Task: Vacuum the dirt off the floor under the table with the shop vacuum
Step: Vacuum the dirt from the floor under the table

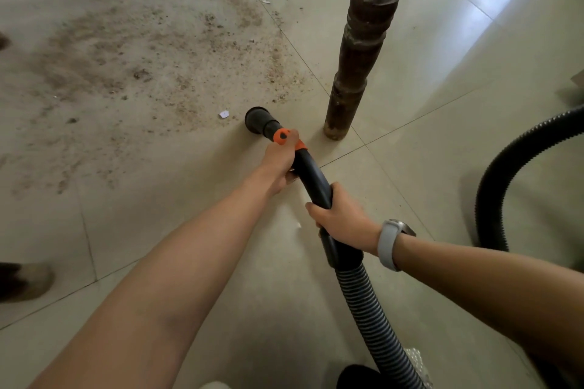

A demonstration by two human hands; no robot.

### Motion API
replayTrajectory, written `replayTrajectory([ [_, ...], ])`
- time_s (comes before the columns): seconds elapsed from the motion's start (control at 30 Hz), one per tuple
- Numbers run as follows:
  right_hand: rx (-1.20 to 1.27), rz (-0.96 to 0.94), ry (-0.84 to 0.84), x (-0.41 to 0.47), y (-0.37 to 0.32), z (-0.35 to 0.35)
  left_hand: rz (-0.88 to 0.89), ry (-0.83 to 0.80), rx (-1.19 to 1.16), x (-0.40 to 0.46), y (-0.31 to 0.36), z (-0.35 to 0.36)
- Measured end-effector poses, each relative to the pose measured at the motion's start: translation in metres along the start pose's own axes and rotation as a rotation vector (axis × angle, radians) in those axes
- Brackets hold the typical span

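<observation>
Fingers of both hands curl round the black nozzle (264, 120) with its orange collar: left hand (279, 164) far, right hand (341, 218) near, brown dirt (151, 54) far left.

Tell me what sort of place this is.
Probably an indoor room, perhaps a dining area: pale tiled floor, turned wooden table leg, and scattered dirt beneath, being cleaned with a vacuum nozzle.
</observation>
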State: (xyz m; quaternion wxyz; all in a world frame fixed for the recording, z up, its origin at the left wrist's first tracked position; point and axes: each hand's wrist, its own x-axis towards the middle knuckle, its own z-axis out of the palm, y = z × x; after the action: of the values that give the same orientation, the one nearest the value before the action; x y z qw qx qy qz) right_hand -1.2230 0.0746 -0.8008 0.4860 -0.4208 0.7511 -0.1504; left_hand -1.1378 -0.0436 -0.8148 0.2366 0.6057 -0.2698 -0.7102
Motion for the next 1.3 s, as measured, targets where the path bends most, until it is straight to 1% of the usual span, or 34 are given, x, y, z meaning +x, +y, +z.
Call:
replayTrajectory([
  [0.17,0.024,-0.013,0.018,0.005,-0.003,-0.007,0.045,-0.056,0.169,-0.005,-0.004,-0.013],
  [0.27,0.078,-0.015,0.007,0.004,-0.005,-0.009,0.037,-0.098,0.258,-0.013,-0.014,-0.025],
  [0.4,0.065,-0.031,-0.005,0.0,-0.01,0.005,0.015,-0.163,0.228,-0.02,-0.018,-0.031],
  [0.5,0.05,-0.056,-0.033,-0.001,-0.015,0.01,0.037,-0.11,0.133,-0.019,-0.011,-0.021],
  [0.6,0.031,-0.033,-0.041,0.001,-0.018,0.003,0.046,-0.081,0.155,-0.014,-0.01,-0.012],
  [0.77,0.075,0.027,0.063,0.004,-0.02,-0.007,0.045,-0.125,0.161,-0.01,0.001,0.01],
  [0.97,0.042,0.101,0.206,0.008,-0.018,-0.016,0.097,-0.149,0.226,-0.013,0.008,0.034],
  [1.17,0.004,0.135,0.261,0.011,-0.023,-0.017,0.13,-0.16,0.259,-0.014,0.012,0.038],
  [1.3,0.075,0.153,0.244,0.018,-0.023,-0.02,0.155,-0.139,0.316,-0.01,0.014,0.042],
])
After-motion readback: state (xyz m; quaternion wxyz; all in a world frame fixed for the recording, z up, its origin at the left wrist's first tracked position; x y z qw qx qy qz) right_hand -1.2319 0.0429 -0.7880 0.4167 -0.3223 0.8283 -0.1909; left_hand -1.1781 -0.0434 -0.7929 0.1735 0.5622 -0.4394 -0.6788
